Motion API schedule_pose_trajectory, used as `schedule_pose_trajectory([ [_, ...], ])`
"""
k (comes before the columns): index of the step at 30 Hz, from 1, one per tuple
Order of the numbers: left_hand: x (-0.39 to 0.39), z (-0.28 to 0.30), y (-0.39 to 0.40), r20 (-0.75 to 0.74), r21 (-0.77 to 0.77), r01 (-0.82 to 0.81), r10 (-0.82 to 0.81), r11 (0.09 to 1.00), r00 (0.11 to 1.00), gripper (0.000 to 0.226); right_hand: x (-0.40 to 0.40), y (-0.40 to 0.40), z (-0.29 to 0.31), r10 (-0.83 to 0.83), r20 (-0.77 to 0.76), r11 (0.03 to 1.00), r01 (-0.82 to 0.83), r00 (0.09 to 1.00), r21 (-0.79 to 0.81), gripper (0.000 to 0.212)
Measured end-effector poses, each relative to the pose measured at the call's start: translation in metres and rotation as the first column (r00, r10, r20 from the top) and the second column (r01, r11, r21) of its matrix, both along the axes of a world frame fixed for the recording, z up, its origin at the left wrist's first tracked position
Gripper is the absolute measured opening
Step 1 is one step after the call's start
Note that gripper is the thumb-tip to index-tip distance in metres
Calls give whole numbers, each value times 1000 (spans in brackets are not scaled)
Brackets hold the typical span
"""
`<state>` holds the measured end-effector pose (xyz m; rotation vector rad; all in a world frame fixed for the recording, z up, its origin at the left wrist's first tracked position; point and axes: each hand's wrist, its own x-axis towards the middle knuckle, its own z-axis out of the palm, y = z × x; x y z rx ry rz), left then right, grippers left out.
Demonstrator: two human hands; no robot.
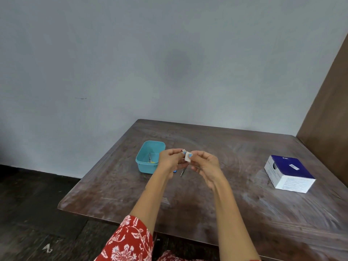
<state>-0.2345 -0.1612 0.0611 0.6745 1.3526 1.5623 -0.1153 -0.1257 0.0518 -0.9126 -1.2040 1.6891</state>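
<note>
Cleaning over a wooden table (226,204): left hand (169,159) pinches a small metal piece (183,150), right hand (205,164) pinches a white pad (187,158); firm grip and short strokes should serve best.

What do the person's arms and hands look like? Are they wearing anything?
The left arm wears a red sleeve with white flowers near the elbow; the right arm looks bare. The right hand has a light blue painted nail.
</note>
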Motion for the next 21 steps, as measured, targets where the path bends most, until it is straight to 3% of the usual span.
schedule_pose_trajectory([
  [5,1,-1,-1,28,9,30,-30,1000,999,9,-2,1,-2,-35,76,998,31,996,60,13],
  [11,-3,1,-2,14,-8,46,-46,999,999,8,0,5,-1,-32,142,989,11,989,145,32],
  [21,-11,-5,-1,22,-9,57,-57,998,998,9,-12,6,-14,-239,314,906,94,919,412,10],
])
